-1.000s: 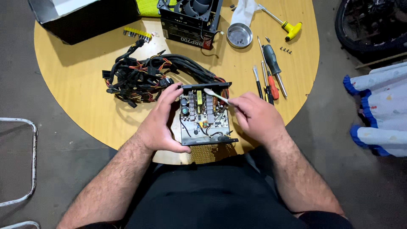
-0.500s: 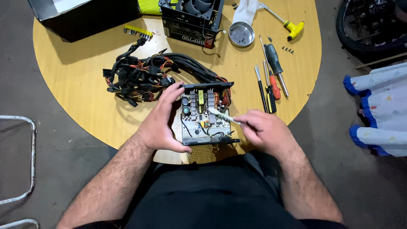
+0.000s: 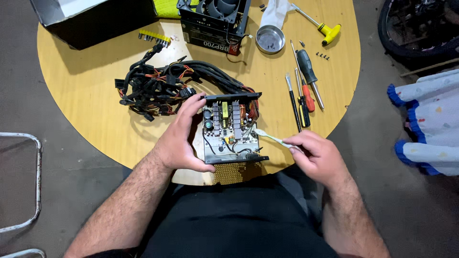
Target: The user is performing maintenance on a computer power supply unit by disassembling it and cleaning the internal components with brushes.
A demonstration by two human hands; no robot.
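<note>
An opened computer power supply lies at the near edge of a round wooden table, its circuit board, heat sinks and capacitors showing. My left hand grips its left side, fingers over the top corner. My right hand holds a pale green toothbrush by the handle, the bristle end touching the board's right edge. A thick bundle of black cables runs from the unit to the left.
Several screwdrivers lie right of the unit, a yellow T-handle tool and a small metal bowl farther back. A black fan cover and a black box stand at the back. Loose screws lie nearby.
My right hand has slid right and down, away from above the board, drawing the toothbrush to the board's right edge. The left hand keeps its grip.
</note>
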